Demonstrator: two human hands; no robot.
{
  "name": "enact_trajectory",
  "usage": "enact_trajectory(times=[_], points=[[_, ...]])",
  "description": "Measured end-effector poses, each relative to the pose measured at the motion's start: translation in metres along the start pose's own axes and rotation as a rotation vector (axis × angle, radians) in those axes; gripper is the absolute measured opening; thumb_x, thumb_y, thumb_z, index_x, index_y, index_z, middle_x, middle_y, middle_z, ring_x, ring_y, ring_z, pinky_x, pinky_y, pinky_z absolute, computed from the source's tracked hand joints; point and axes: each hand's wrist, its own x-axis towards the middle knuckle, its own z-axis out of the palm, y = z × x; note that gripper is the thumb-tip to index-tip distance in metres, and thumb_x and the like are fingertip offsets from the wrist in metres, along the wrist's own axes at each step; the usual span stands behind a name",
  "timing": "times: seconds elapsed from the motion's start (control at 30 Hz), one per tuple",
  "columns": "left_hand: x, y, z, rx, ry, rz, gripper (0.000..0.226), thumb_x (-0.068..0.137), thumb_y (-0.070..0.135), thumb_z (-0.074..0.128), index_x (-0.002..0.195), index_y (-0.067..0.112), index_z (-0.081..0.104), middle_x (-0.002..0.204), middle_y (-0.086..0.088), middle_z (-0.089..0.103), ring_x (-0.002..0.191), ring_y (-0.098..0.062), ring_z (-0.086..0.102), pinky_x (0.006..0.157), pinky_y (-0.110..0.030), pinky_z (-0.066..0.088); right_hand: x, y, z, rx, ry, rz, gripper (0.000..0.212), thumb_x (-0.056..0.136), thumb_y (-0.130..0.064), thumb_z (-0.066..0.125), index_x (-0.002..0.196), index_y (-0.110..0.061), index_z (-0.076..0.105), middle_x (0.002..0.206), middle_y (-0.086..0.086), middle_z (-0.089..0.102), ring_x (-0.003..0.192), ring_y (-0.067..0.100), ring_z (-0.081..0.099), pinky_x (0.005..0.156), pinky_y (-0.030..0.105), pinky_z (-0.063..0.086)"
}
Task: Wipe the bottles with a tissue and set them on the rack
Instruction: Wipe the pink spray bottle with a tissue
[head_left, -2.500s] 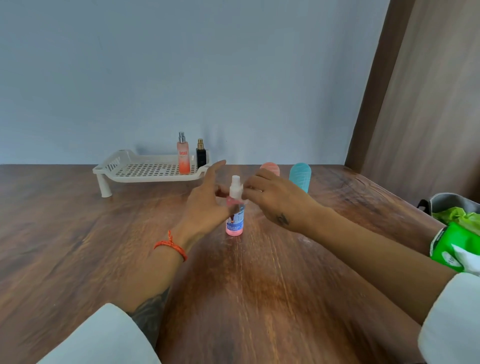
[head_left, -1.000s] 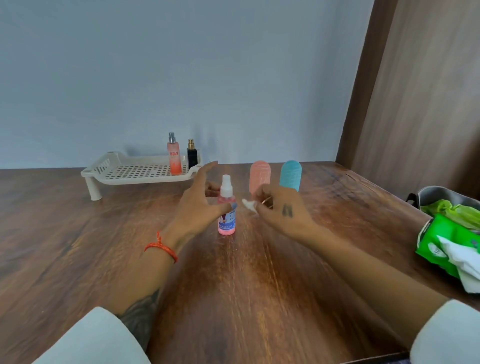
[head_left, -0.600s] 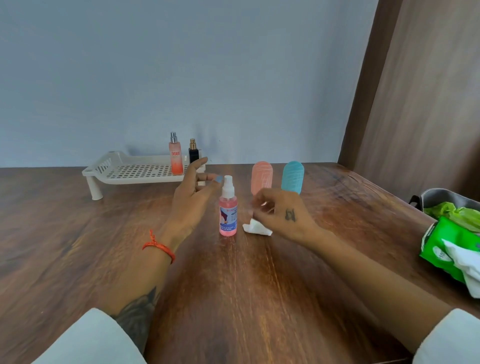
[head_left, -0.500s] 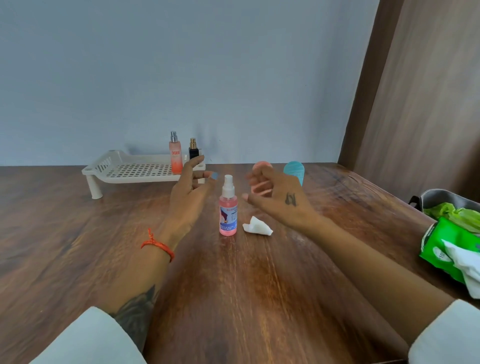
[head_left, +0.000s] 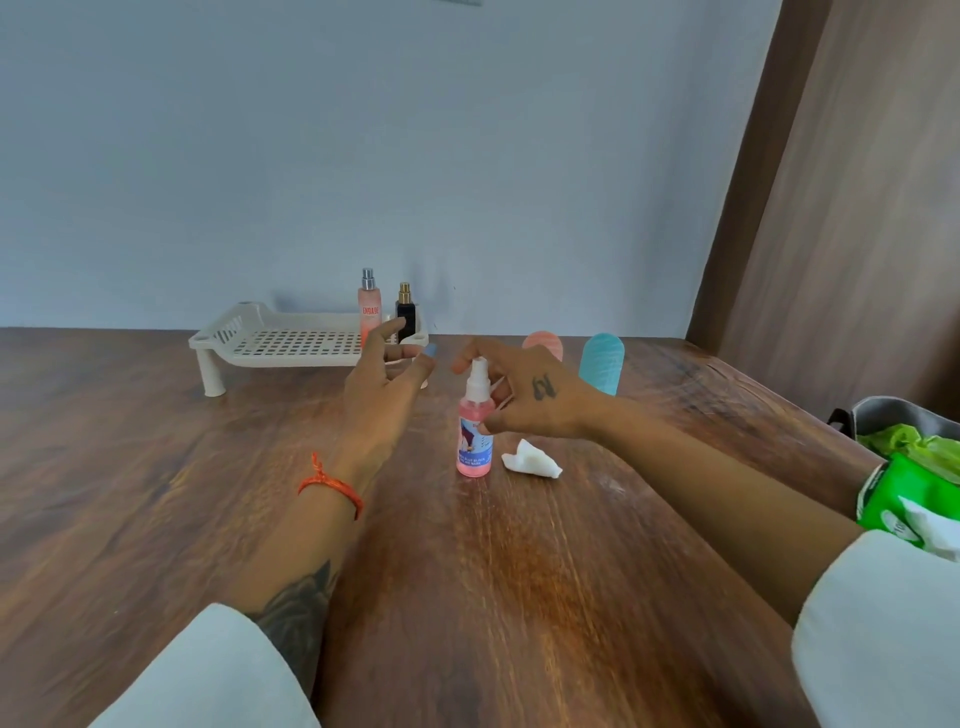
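A pink spray bottle (head_left: 474, 452) with a white cap stands upright mid-table. My right hand (head_left: 535, 395) reaches in from the right and holds it, thumb on its front and fingers curled behind its neck. My left hand (head_left: 382, 384) hovers just left of the bottle with fingers spread, touching nothing. A crumpled white tissue (head_left: 531, 459) lies on the table right of the bottle. The white slotted rack (head_left: 291, 343) stands at the back left with a peach spray bottle (head_left: 369, 306) and a small black bottle (head_left: 405, 309) at its right end.
A pink rounded bottle (head_left: 545, 343) and a blue rounded bottle (head_left: 601, 364) stand behind my right hand. A green tissue pack (head_left: 904, 499) and a grey bin (head_left: 893, 415) with a green liner sit at the right edge. A wall runs close behind the rack.
My right hand dropped the tissue on the table, lifted, then moved left onto the pink spray bottle. My left hand let go of the bottle and drew back slightly, fingers spread.
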Motion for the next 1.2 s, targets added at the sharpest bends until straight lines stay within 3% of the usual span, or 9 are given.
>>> enact_trajectory(times=[0.1, 0.2, 0.3, 0.4, 0.57, 0.67, 0.77, 0.9, 1.2], points=[[0.000, 0.002, -0.002, -0.008, 0.016, 0.006, 0.044, 0.092, 0.028, 0.059, 0.133, 0.027, 0.043, 0.095, 0.021, 0.052, 0.085, 0.005, 0.052, 0.062, -0.007, 0.041, 0.002, 0.003, -0.001, 0.003, -0.002, -0.005, 0.048, 0.073, -0.016, 0.072, 0.115, -0.016, 0.049, 0.096, 0.001, 0.061, 0.085, 0.016, 0.062, 0.074, 0.029, 0.055], [0.005, 0.002, -0.016, 0.014, 0.041, 0.020, 0.042, 0.091, 0.025, 0.060, 0.131, 0.026, 0.046, 0.100, 0.012, 0.058, 0.088, -0.001, 0.054, 0.062, -0.004, 0.041, 0.010, 0.001, -0.004, -0.019, 0.032, -0.036, 0.042, 0.070, -0.017, 0.075, 0.104, -0.019, 0.049, 0.093, 0.000, 0.063, 0.081, 0.013, 0.062, 0.070, 0.021, 0.052], [0.019, 0.002, -0.040, 0.069, 0.099, 0.042, 0.040, 0.090, 0.024, 0.061, 0.128, 0.026, 0.049, 0.105, 0.005, 0.059, 0.092, -0.010, 0.055, 0.074, -0.014, 0.042, 0.029, -0.009, -0.012, -0.011, 0.072, -0.061, 0.042, 0.067, -0.016, 0.076, 0.099, -0.024, 0.050, 0.086, -0.003, 0.065, 0.074, 0.005, 0.062, 0.062, 0.011, 0.047], [0.037, 0.001, -0.059, 0.151, 0.140, 0.065, 0.041, 0.091, 0.028, 0.060, 0.130, 0.024, 0.048, 0.107, 0.005, 0.057, 0.094, -0.012, 0.055, 0.084, -0.024, 0.044, 0.058, -0.021, -0.020, -0.005, 0.085, -0.103, 0.044, 0.067, -0.017, 0.078, 0.102, -0.020, 0.052, 0.087, -0.003, 0.065, 0.075, 0.006, 0.063, 0.065, 0.016, 0.050], [0.068, -0.012, -0.074, 0.251, 0.184, 0.101, 0.039, 0.091, 0.031, 0.058, 0.128, 0.021, 0.050, 0.119, 0.002, 0.057, 0.101, -0.013, 0.053, 0.082, -0.023, 0.047, 0.120, -0.042, -0.026, -0.010, 0.137, -0.197, 0.039, 0.065, -0.016, 0.078, 0.095, -0.019, 0.054, 0.091, 0.001, 0.066, 0.079, 0.012, 0.063, 0.067, 0.026, 0.055], [0.083, -0.023, -0.078, 0.270, 0.226, 0.092, 0.038, 0.091, 0.029, 0.059, 0.127, 0.020, 0.051, 0.128, -0.001, 0.056, 0.105, -0.011, 0.051, 0.085, -0.026, 0.045, 0.157, -0.049, -0.026, -0.014, 0.158, -0.228, 0.037, 0.064, -0.014, 0.078, 0.091, -0.018, 0.053, 0.089, -0.001, 0.063, 0.074, 0.006, 0.059, 0.063, 0.021, 0.053], [0.095, -0.030, -0.082, 0.241, 0.241, 0.067, 0.040, 0.091, 0.028, 0.058, 0.129, 0.019, 0.049, 0.132, -0.003, 0.055, 0.115, -0.017, 0.052, 0.088, -0.028, 0.045, 0.192, -0.051, -0.021, -0.052, 0.144, -0.233, 0.036, 0.065, -0.016, 0.079, 0.088, -0.019, 0.052, 0.088, 0.000, 0.061, 0.074, 0.008, 0.058, 0.060, 0.017, 0.051], [0.108, -0.031, -0.084, 0.221, 0.250, 0.061, 0.041, 0.091, 0.029, 0.057, 0.130, 0.018, 0.048, 0.134, -0.004, 0.053, 0.121, -0.020, 0.051, 0.094, -0.034, 0.045, 0.230, -0.051, -0.011, -0.167, 0.098, -0.223, 0.037, 0.063, -0.017, 0.080, 0.087, -0.018, 0.052, 0.091, 0.005, 0.062, 0.084, 0.019, 0.061, 0.068, 0.031, 0.052], [0.124, -0.050, -0.089, 0.190, 0.263, 0.020, 0.042, 0.091, 0.030, 0.058, 0.130, 0.021, 0.047, 0.131, -0.001, 0.054, 0.115, -0.017, 0.052, 0.081, -0.025, 0.045, 0.280, -0.032, 0.019, -0.377, -0.050, -0.127, 0.041, 0.063, -0.027, 0.081, 0.089, -0.024, 0.049, 0.089, -0.001, 0.055, 0.079, 0.017, 0.053, 0.061, 0.025, 0.042]])
